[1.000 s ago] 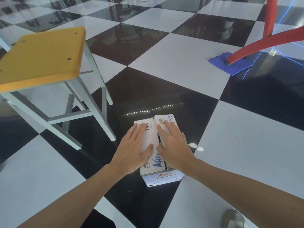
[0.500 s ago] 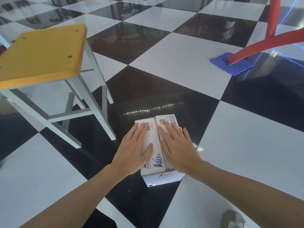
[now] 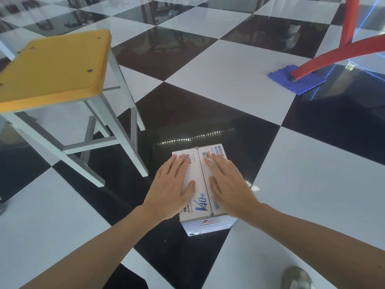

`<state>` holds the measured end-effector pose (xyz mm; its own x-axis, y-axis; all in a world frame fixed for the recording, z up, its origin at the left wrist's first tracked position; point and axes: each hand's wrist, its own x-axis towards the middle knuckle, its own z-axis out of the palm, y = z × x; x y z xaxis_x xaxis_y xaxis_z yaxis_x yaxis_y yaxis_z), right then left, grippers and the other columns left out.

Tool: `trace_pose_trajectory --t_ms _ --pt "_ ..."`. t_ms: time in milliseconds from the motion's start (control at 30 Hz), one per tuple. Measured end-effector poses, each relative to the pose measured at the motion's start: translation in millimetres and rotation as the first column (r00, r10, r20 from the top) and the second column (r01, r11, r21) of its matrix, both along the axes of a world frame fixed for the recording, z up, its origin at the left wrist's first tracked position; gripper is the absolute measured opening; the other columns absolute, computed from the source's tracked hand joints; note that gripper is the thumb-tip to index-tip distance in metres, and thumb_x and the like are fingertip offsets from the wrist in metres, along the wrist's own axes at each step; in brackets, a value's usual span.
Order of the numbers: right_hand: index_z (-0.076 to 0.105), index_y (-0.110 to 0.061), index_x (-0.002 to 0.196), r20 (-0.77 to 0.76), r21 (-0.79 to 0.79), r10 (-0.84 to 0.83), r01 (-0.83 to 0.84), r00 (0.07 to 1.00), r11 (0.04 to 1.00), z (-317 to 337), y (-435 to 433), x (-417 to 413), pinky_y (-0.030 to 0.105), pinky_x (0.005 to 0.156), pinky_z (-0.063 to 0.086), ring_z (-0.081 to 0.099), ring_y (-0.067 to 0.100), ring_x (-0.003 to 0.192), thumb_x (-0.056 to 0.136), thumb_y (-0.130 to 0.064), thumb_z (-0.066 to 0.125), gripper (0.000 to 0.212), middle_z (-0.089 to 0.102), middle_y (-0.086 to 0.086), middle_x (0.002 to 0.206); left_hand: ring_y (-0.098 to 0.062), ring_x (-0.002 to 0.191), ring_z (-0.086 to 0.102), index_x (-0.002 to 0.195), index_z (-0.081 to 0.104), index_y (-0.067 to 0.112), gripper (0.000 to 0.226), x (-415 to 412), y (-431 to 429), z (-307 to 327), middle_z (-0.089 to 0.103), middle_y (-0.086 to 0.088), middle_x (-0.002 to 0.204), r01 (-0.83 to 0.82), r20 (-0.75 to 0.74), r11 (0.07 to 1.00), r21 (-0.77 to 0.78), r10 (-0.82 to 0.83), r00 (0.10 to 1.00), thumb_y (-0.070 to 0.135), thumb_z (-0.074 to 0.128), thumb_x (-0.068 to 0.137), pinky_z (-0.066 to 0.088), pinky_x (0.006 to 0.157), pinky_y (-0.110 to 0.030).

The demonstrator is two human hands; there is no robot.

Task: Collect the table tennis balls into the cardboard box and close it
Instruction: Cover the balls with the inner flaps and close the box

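Note:
A small white cardboard box with blue "V40+" print stands on a black floor tile, its two top flaps folded down and meeting along the middle. My left hand lies flat on the left flap, fingers spread. On the right flap rests my right hand, also flat with the fingers apart. Neither hand grips anything. No table tennis balls show; the inside of the box is hidden.
A yellow-topped stool with grey metal legs stands close on the left of the box. A red curved leg rests on a blue mat at the far right. A shoe tip shows at the bottom right. The floor is glossy black-and-white tile.
Both hands stay pressed flat on the flaps; the right hand slid slightly outward across its flap. The box has not moved.

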<state>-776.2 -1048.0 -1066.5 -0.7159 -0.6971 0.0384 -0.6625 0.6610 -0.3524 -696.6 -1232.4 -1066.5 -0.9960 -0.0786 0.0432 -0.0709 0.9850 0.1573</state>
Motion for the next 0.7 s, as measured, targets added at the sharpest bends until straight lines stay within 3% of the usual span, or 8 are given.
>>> trace_pose_trajectory --t_ms 67,133,433,600,700 --pt "0.029 -0.017 0.148 -0.005 -0.024 -0.038 0.038 0.999 0.999 0.6 5.8 -2.5 0.037 0.119 0.02 0.024 0.02 0.145 0.101 -0.044 0.02 0.055 0.027 0.004 0.158 -0.015 0.151 0.003 0.156 0.019 0.016 0.069 -0.9 -0.4 0.8 0.015 0.005 0.164 -0.004 0.011 1.0 0.004 0.004 1.0 0.055 0.02 0.099 0.007 0.124 -0.034" --pt "0.035 -0.017 0.143 -0.029 -0.01 -0.04 0.04 0.999 0.999 -0.2 7.9 -2.2 0.037 0.118 0.026 0.027 0.02 0.144 0.1 -0.044 0.023 0.052 0.031 0.005 0.156 -0.015 0.151 0.001 0.156 0.017 0.016 0.07 -0.8 -0.4 0.7 0.012 0.005 0.164 0.0 0.024 1.0 -0.009 0.0 1.0 0.055 0.019 0.099 0.005 0.123 -0.033" --pt "0.034 -0.016 0.142 -0.053 0.047 -0.022 0.025 0.998 0.999 -2.2 4.5 -1.2 0.038 0.117 0.028 0.02 0.022 0.146 0.094 -0.052 0.005 0.066 0.025 0.007 0.158 -0.022 0.152 0.007 0.155 0.02 0.013 0.073 -3.0 4.9 -0.5 0.017 -0.001 0.164 -0.017 0.052 0.996 -0.083 0.022 0.998 0.057 0.015 0.097 0.012 0.124 -0.04" --pt "0.036 -0.018 0.141 -0.044 0.021 -0.027 0.028 0.999 0.999 -6.4 5.8 -2.4 0.036 0.115 0.031 0.023 0.021 0.146 0.1 -0.046 0.027 0.051 0.027 0.004 0.157 -0.019 0.151 0.008 0.154 0.021 0.017 0.073 -3.8 1.6 0.5 0.017 0.002 0.163 0.001 0.068 0.996 -0.089 0.005 0.998 0.059 0.012 0.095 0.011 0.124 -0.038" --pt "0.036 -0.02 0.14 -0.038 0.009 -0.016 0.016 0.999 1.0 -1.9 8.7 -5.9 0.033 0.114 0.027 0.024 0.019 0.145 0.1 -0.046 0.027 0.049 0.029 0.002 0.156 -0.016 0.146 0.018 0.149 0.03 0.019 0.07 -8.0 -0.2 8.7 0.028 0.005 0.157 0.005 0.033 0.998 -0.06 -0.003 0.999 0.059 0.018 0.093 0.016 0.122 -0.037"
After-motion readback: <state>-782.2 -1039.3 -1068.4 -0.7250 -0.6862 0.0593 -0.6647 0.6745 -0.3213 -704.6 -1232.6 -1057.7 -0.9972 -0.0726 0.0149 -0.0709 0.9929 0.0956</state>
